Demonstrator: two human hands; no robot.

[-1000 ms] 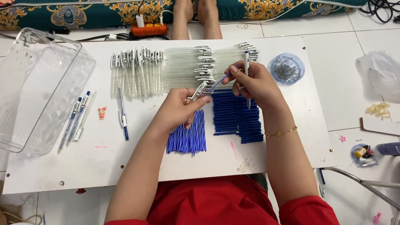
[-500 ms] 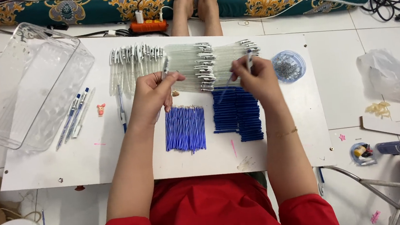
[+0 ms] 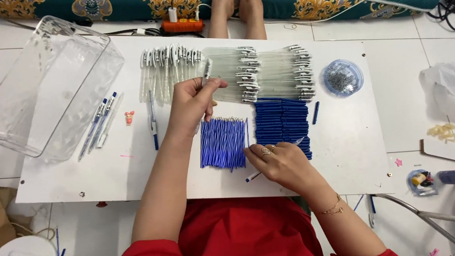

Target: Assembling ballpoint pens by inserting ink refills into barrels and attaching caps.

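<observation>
Mid-assembly at the white bench (image 3: 78, 174): your left hand (image 3: 192, 101) grips a clear pen barrel (image 3: 206, 72) above the blue refill pile (image 3: 223, 143); your right hand (image 3: 280, 164) pinches one refill (image 3: 253, 176) below it. Next, likely, threading refill into barrel.

Single head view, looking steeply down, close over white board (image 3: 78, 174) on floor, facing forward.

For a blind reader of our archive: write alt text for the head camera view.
Seen from above, a person in red works at a white board: the left hand holds a clear pen barrel, the right hand a thin refill. Around them lie rows of blue refills, dark blue caps and clear barrels.
</observation>
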